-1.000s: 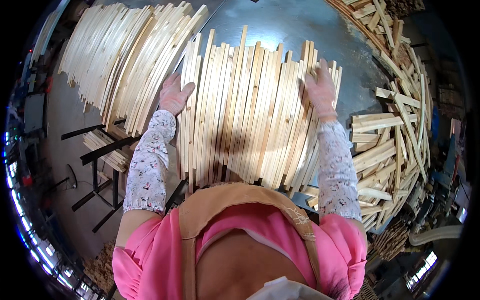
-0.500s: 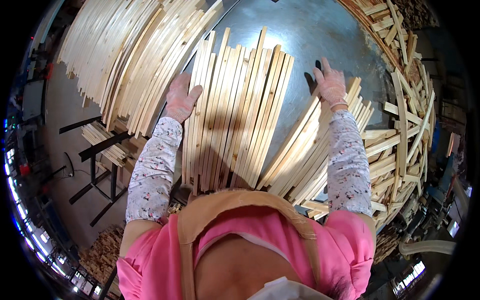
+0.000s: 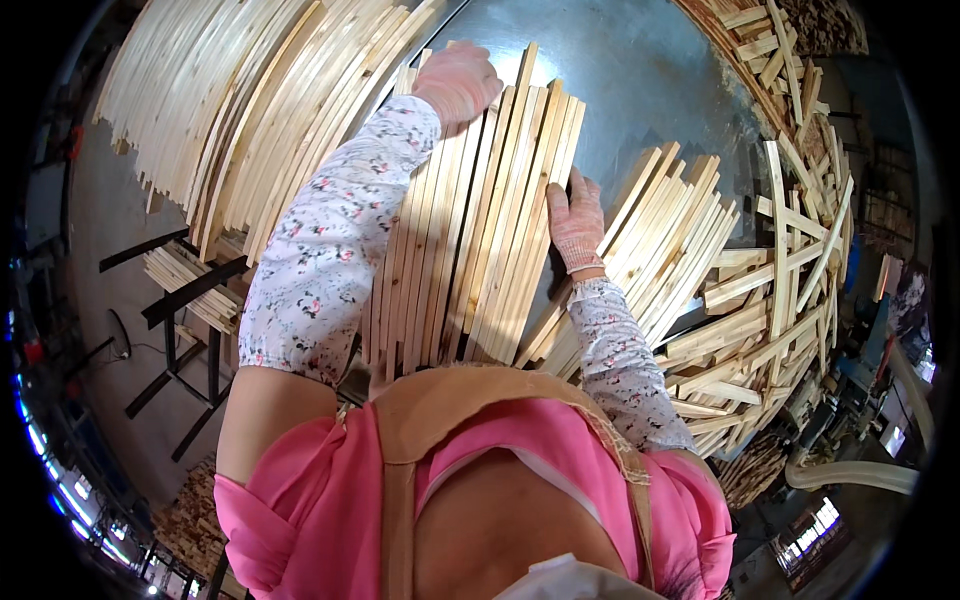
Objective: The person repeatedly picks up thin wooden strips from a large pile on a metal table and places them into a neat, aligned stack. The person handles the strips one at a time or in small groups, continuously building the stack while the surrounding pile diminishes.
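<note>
A middle bundle of pale wooden strips (image 3: pixel 475 220) lies side by side on a metal table (image 3: pixel 640 80), its far ends uneven. My left hand (image 3: pixel 458 85), in a pinkish glove, is at the bundle's far end with its fingers curled round a wooden strip's end, slightly blurred. My right hand (image 3: pixel 577 222), gloved too, rests along the bundle's right side, thumb and fingers apart. Right of it, a smaller slanting group of strips (image 3: pixel 650 240) fans out. My left forearm hides part of the bundle's left side.
A wide stack of strips (image 3: pixel 200 110) fills the far left. Loose offcuts (image 3: pixel 790 270) are heaped along the right, beyond the table's rim. Black metal stand legs (image 3: pixel 180 380) are at the lower left, and a pale hose (image 3: pixel 850 475) runs at the lower right.
My left hand has moved from the bundle's left side up to its far end and closed. My right hand has come leftward from the slanting strips to the bundle's right side.
</note>
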Available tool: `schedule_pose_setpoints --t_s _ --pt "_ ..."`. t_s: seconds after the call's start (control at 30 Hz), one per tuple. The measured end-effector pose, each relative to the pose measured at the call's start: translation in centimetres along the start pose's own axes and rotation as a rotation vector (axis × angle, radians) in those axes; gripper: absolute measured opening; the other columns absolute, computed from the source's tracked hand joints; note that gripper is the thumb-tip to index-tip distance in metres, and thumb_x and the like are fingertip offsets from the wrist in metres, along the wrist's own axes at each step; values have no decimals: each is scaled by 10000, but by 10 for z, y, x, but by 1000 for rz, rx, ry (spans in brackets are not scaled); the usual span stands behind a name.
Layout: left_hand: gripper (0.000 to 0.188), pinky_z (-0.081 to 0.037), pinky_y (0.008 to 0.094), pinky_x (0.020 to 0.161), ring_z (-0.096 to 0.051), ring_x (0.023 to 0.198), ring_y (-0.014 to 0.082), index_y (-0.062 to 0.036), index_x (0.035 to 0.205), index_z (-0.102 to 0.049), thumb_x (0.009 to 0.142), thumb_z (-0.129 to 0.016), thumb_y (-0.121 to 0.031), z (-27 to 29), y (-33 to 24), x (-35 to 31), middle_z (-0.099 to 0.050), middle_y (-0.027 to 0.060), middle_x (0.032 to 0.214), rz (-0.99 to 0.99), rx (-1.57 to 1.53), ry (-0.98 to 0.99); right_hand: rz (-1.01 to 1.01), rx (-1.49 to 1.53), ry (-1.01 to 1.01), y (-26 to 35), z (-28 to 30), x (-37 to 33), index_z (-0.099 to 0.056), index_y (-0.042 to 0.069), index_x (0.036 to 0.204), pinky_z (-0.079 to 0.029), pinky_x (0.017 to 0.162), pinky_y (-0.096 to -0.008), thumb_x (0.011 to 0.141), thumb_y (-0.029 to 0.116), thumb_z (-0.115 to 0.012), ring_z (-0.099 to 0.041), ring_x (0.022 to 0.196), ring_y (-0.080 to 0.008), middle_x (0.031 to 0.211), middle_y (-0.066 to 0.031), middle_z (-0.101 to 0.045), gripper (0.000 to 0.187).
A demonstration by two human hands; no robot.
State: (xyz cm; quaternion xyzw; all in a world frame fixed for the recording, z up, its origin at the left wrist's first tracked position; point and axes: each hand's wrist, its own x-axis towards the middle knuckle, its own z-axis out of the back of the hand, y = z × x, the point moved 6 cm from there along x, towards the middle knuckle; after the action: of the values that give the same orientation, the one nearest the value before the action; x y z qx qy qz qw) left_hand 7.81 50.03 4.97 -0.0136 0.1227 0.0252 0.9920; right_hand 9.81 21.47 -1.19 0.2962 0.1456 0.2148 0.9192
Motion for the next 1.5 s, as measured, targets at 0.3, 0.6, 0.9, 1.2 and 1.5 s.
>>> schedule_pose_setpoints --t_s 0.3,0.6,0.9,1.2,1.5 --pt "1000 -519 441 1097 -633 1270 329 -50 1746 -81 1009 -702 -319 -51 -84 -120 -604 210 1436 375 -1446 -132 103 71 -66 0 -3 2 -639 61 1468 -494 1090 -510 1012 400 -598 -608 1263 -471 1359 -293 -646 570" --pt "474 -500 460 1131 -578 1409 394 17 1270 -741 994 -680 -363 16 197 -154 -588 220 1542 815 -35 1 108 -32 -56 -6 -7 3 -605 32 1476 -517 1058 -524 1016 443 -601 -617 1227 -496 1366 -292 -629 617" --pt "1214 -400 508 1225 -426 1542 401 -199 1750 -179 780 -822 -544 -14 265 -241 -401 209 1685 1133 -133 33 128 -20 -30 4 -4 2 -613 31 1444 -516 1016 -532 1022 381 -590 -615 1156 -490 1312 -290 -623 549" --pt "954 -460 478 1207 -538 1471 347 -215 1728 -300 889 -720 -392 -42 266 -293 -516 208 1601 1010 -381 -80 155 -5 79 3 -20 -3 -615 -35 1417 -396 1176 -493 1099 278 -521 -462 1386 -466 1466 -304 -568 456" --pt "972 -536 496 1077 -644 1277 377 -133 1613 -439 806 -826 -512 9 294 -547 -595 205 1421 1309 -417 -378 58 -350 186 -69 -17 26 -613 22 1351 -490 1122 -488 1076 230 -585 -561 1340 -421 1404 -276 -626 346"
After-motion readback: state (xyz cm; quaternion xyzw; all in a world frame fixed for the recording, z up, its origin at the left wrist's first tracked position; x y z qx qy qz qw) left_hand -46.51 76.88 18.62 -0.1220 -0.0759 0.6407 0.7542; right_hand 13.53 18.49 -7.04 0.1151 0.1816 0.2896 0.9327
